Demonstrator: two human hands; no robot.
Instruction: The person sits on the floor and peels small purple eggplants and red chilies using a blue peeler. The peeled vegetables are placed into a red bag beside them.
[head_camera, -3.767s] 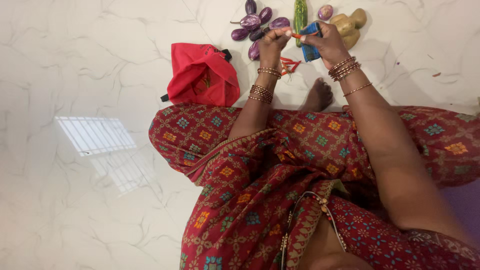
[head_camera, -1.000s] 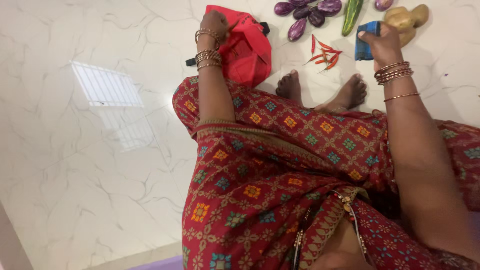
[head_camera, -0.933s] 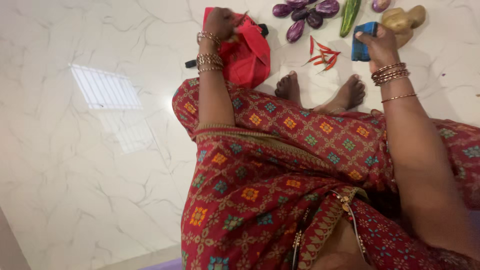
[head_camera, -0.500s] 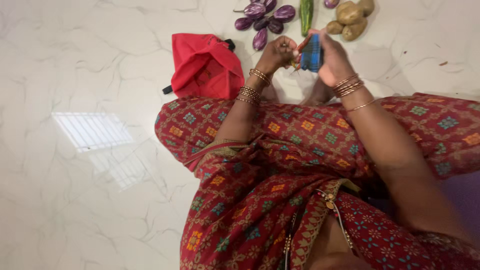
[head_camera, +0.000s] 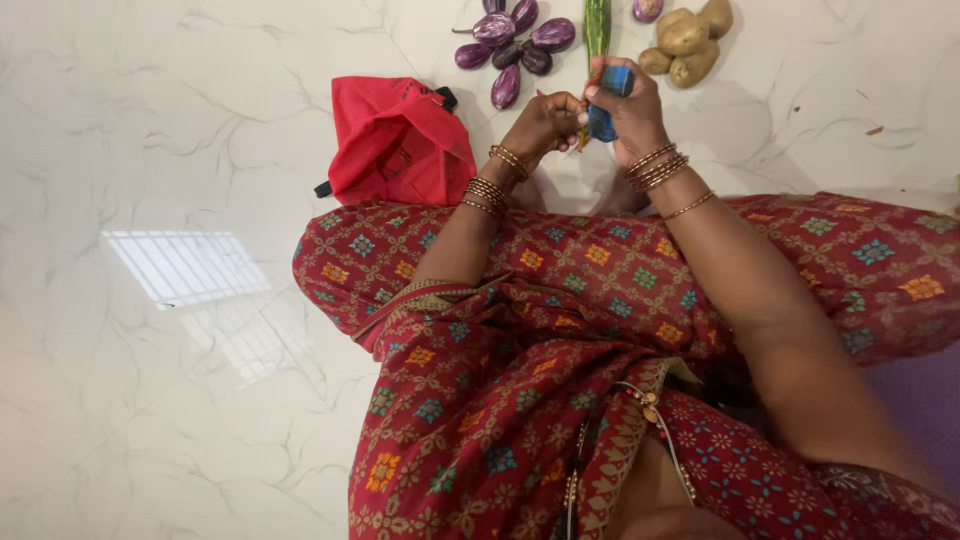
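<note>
Both hands meet above the floor, just ahead of the knees. Right hand (head_camera: 625, 115) has its grip closed around a blue checked cloth (head_camera: 606, 100). Left hand (head_camera: 545, 122) pinches a small chilli (head_camera: 583, 134) by the fingertips, touching the cloth's left edge; long axis unclear. Red bag (head_camera: 400, 140) lies left; brinjals (head_camera: 510, 50), cucumber (head_camera: 597, 22), potatoes (head_camera: 685, 45) beyond. White marble floor (head_camera: 150, 130), glossy.

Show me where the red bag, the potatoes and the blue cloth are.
red bag (head_camera: 400, 140), head view, middle of its fabric.
potatoes (head_camera: 684, 36), head view, on the largest one.
blue cloth (head_camera: 610, 84), head view, part showing above the right hand's fingers.
</note>
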